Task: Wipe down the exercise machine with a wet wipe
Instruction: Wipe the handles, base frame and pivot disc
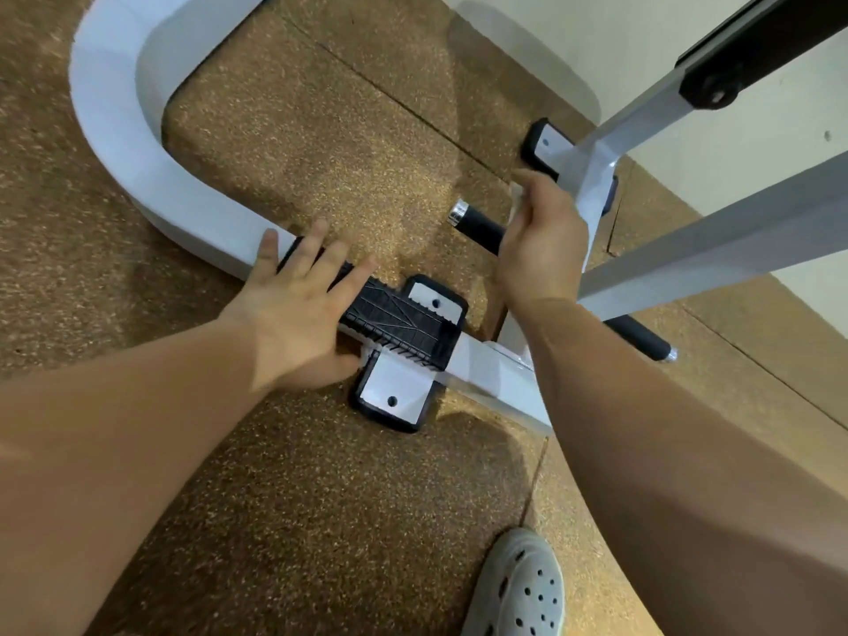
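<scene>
Our left hand (303, 291) lies flat on the tread pad (399, 319). Our right hand (541, 241) grips the wet wipe (517, 202) against the foam bar (477, 227); next we slide along it.

Speckled brown floor (293, 498), pale wall (642, 34).

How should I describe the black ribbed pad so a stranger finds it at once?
Start at the big curved white frame on the floor. Where it straightens toward the person, the black ribbed pad lies on top, partly under the left hand. Unlike the round smooth black bar nearby, it is flat and grooved.
</scene>
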Demonstrator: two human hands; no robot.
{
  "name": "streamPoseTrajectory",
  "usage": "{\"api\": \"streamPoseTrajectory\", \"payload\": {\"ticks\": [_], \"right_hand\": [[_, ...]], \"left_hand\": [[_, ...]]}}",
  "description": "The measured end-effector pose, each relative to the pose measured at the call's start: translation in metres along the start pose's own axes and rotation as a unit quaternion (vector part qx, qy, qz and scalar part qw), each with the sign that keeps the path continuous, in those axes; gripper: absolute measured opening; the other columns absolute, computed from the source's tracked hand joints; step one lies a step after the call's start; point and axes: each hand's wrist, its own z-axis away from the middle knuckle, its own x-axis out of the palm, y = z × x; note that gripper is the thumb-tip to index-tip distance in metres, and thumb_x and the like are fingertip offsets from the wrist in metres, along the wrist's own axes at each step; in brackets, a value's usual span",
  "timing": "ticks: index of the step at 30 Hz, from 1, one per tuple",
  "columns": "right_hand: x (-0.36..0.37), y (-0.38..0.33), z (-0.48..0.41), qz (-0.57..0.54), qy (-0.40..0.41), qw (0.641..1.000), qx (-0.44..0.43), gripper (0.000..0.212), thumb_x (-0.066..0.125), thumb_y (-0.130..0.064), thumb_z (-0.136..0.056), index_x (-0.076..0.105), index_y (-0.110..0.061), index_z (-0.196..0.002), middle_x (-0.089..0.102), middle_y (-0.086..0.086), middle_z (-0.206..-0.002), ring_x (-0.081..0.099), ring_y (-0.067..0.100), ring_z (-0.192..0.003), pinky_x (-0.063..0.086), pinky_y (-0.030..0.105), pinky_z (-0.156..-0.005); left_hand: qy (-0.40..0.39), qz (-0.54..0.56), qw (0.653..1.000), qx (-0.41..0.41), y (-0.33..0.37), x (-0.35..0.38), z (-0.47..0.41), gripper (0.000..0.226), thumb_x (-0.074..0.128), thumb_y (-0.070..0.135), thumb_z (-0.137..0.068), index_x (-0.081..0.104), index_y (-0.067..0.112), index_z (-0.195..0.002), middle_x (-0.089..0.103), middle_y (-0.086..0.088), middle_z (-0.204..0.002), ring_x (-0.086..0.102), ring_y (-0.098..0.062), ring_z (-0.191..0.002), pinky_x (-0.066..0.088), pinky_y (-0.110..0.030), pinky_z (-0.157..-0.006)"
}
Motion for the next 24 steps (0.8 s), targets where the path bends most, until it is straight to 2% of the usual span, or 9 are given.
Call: {"api": "streamPoseTrajectory", "payload": {"ticks": [2, 4, 5, 7, 14, 16, 20, 22, 24], "right_hand": [[0.018, 0.005, -0.003, 0.065, -0.074, 0.993, -0.062, 0.036, 0.044, -0.021, -0.107, 0.059, -0.005, -0.135, 0.065, 0.014, -0.130, 0.057, 0.031, -0.121, 0.043, 0.043, -0.107], [0.042, 0.013, 0.011, 0.214, -0.204, 0.952, -0.079, 0.064, 0.036, -0.042, -0.108, 0.029, 0.000, -0.156, 0.037, 0.021, -0.159, 0.033, 0.036, -0.147, 0.020, 0.056, -0.124], [0.051, 0.016, 0.017, 0.263, -0.236, 0.933, -0.073, 0.080, 0.029, -0.055, -0.106, 0.009, -0.001, -0.161, 0.017, 0.020, -0.168, 0.014, 0.035, -0.156, 0.004, 0.055, -0.128], [0.056, 0.021, 0.022, 0.288, -0.231, 0.927, -0.072, 0.092, 0.016, -0.070, -0.101, -0.009, -0.005, -0.162, 0.001, 0.017, -0.171, -0.002, 0.031, -0.158, -0.008, 0.052, -0.127], [0.032, 0.034, 0.037, 0.311, -0.206, 0.922, 0.103, 0.100, 0.005, -0.078, -0.094, -0.006, -0.006, -0.162, 0.005, 0.019, -0.170, 0.000, 0.034, -0.158, -0.002, 0.053, -0.127], [0.042, 0.011, 0.029, 0.282, -0.220, 0.930, 0.088, 0.101, 0.004, -0.078, -0.095, -0.003, -0.004, -0.162, 0.004, 0.019, -0.171, -0.001, 0.035, -0.158, 0.002, 0.054, -0.128], [0.064, -0.018, 0.028, 0.278, -0.257, 0.925, -0.044, 0.101, 0.007, -0.078, -0.096, -0.007, -0.004, -0.162, -0.010, 0.015, -0.171, -0.013, 0.030, -0.158, -0.005, 0.049, -0.128], [0.057, -0.004, 0.034, 0.295, -0.258, 0.920, -0.019, 0.100, 0.006, -0.079, -0.095, -0.016, -0.006, -0.161, -0.019, 0.014, -0.170, -0.019, 0.028, -0.157, -0.009, 0.048, -0.127], [0.043, 0.015, 0.039, 0.296, -0.240, 0.922, 0.061, 0.101, 0.005, -0.080, -0.094, -0.018, -0.007, -0.160, -0.018, 0.014, -0.170, -0.019, 0.028, -0.157, -0.009, 0.050, -0.127]], "left_hand": [[-0.015, 0.014, 1.000, -0.004, 0.000, 0.005, -0.001, 0.115, 0.041, 0.076, -0.085, -0.042, 0.026, -0.147, -0.047, -0.007, -0.156, -0.042, -0.035, -0.143, -0.011, -0.067, -0.119], [-0.022, 0.016, 1.000, -0.004, 0.001, 0.006, -0.002, 0.118, 0.044, 0.077, -0.083, -0.043, 0.027, -0.146, -0.050, -0.007, -0.153, -0.043, -0.035, -0.143, -0.012, -0.067, -0.118], [-0.023, 0.015, 1.000, -0.003, 0.002, 0.006, -0.003, 0.119, 0.044, 0.078, -0.083, -0.043, 0.027, -0.146, -0.051, -0.007, -0.153, -0.043, -0.035, -0.143, -0.012, -0.068, -0.118], [-0.019, 0.013, 1.000, -0.009, 0.002, 0.008, -0.004, 0.120, 0.044, 0.079, -0.081, -0.042, 0.028, -0.147, -0.051, -0.007, -0.153, -0.042, -0.035, -0.144, -0.013, -0.068, -0.117], [-0.016, 0.006, 1.000, -0.016, 0.002, 0.010, -0.004, 0.120, 0.044, 0.078, -0.081, -0.044, 0.029, -0.145, -0.053, -0.007, -0.151, -0.043, -0.035, -0.143, -0.013, -0.068, -0.117], [-0.018, 0.008, 1.000, -0.017, 0.002, 0.010, -0.004, 0.120, 0.045, 0.078, -0.081, -0.043, 0.029, -0.145, -0.053, -0.008, -0.151, -0.044, -0.035, -0.143, -0.013, -0.068, -0.117], [-0.015, 0.011, 1.000, -0.014, 0.001, 0.010, -0.004, 0.121, 0.047, 0.078, -0.080, -0.046, 0.029, -0.141, -0.051, -0.008, -0.153, -0.043, -0.034, -0.143, -0.015, -0.068, -0.117], [-0.020, 0.013, 1.000, -0.013, 0.002, 0.009, -0.003, 0.121, 0.047, 0.077, -0.081, -0.046, 0.030, -0.142, -0.050, -0.007, -0.153, -0.043, -0.034, -0.143, -0.015, -0.067, -0.117], [-0.026, 0.017, 0.999, -0.013, 0.001, 0.008, -0.003, 0.120, 0.047, 0.076, -0.082, -0.043, 0.031, -0.146, -0.050, -0.007, -0.153, -0.044, -0.034, -0.143, -0.016, -0.067, -0.117]]}}
